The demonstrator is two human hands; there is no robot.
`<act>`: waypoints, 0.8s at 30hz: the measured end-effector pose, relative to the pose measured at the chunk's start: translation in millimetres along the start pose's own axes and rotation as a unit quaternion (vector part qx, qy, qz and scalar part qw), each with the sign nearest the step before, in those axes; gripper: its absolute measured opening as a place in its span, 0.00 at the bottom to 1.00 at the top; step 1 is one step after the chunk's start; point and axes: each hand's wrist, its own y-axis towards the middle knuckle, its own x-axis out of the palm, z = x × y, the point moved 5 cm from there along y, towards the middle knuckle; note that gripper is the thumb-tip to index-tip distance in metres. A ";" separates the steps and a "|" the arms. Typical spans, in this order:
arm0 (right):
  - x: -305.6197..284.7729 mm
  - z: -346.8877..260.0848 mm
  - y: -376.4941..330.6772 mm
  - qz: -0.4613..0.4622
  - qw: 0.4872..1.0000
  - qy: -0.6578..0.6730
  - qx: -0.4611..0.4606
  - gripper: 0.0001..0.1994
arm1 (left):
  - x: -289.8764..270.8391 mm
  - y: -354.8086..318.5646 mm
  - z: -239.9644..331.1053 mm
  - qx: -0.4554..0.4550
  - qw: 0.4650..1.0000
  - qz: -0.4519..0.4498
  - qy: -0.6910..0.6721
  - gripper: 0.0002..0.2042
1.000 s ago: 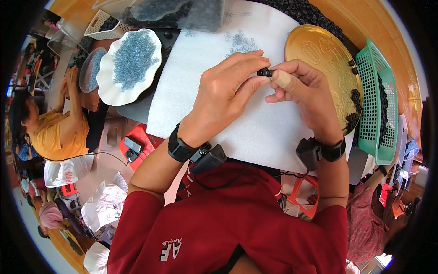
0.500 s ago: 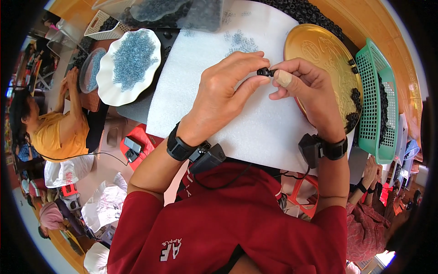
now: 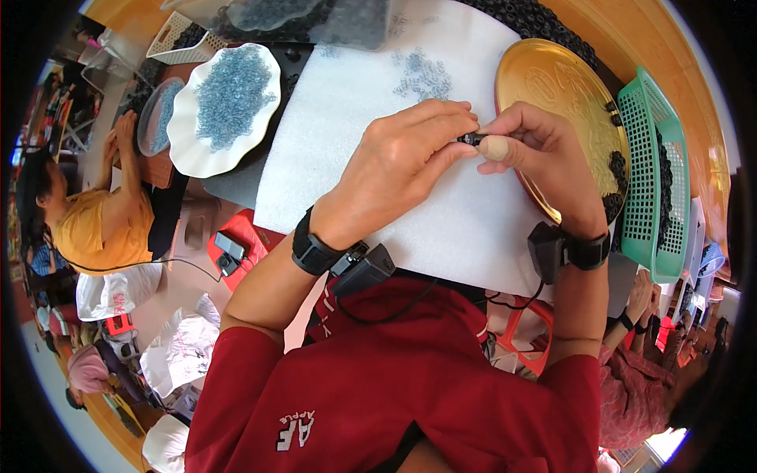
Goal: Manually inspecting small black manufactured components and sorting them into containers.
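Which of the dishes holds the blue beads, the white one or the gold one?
The white scalloped dish at upper left holds the blue beads; the gold tray on the right carries only small black pieces.

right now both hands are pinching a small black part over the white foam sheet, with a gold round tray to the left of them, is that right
Not quite. The gold round tray lies to the right of the hands, not the left, as the head view shows. The rest holds: the left hand and right hand pinch a small black part over the white foam sheet.
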 end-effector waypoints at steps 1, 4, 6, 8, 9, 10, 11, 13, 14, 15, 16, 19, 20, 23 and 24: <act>-0.7 2.3 0.6 -0.010 0.999 0.024 0.019 0.08 | 0.0 -0.3 0.2 0.005 1.000 -0.002 -0.005 0.12; -1.8 1.6 -0.9 -0.022 0.997 0.059 0.048 0.08 | -0.4 0.1 0.7 0.007 1.000 -0.005 -0.021 0.13; -2.1 1.3 -1.8 -0.025 0.996 0.070 0.058 0.09 | -0.1 0.3 0.6 0.003 1.000 -0.005 -0.030 0.13; -0.9 0.7 -1.8 -0.039 0.995 0.082 0.051 0.09 | 0.5 -0.2 0.7 0.002 0.999 -0.009 -0.032 0.13; -0.8 0.3 -2.0 -0.038 0.995 0.083 0.051 0.09 | 0.8 -0.1 0.9 0.002 0.999 -0.010 -0.032 0.13; -0.3 -0.1 -2.2 -0.040 0.995 0.076 0.054 0.09 | 0.8 0.3 1.9 0.011 1.000 -0.011 -0.027 0.13; 0.2 -0.3 -2.3 -0.043 0.995 0.068 0.056 0.09 | 0.9 0.5 3.1 0.020 0.999 -0.012 -0.022 0.13; 0.3 1.3 -2.8 -0.045 0.994 0.074 0.074 0.09 | 1.3 1.0 3.8 0.024 0.999 -0.018 -0.017 0.13; 0.2 3.2 -3.2 -0.049 0.992 0.078 0.091 0.10 | 1.7 1.3 4.3 0.027 0.999 -0.023 -0.012 0.13; -1.3 4.8 -2.8 -0.047 0.992 0.079 0.091 0.10 | 1.4 1.7 5.1 0.028 0.999 -0.024 -0.013 0.13; -2.7 7.5 -2.2 -0.049 0.991 0.083 0.091 0.11 | 1.4 2.2 6.0 0.028 0.999 -0.027 -0.016 0.13; -0.1 7.1 -1.5 -0.060 0.989 0.094 0.101 0.14 | 1.3 3.4 7.4 0.026 0.999 -0.038 -0.023 0.13; 1.9 6.6 -1.2 -0.068 0.986 0.101 0.110 0.17 | 2.0 3.6 7.4 0.026 0.998 -0.044 -0.026 0.13; 7.8 2.4 0.2 -0.134 0.976 0.139 0.097 0.20 | 0.6 5.4 9.1 0.056 0.997 -0.032 -0.035 0.13; 6.7 4.8 -0.4 -0.131 0.977 0.139 0.097 0.20 | 0.8 6.3 9.8 0.057 0.997 -0.032 -0.037 0.13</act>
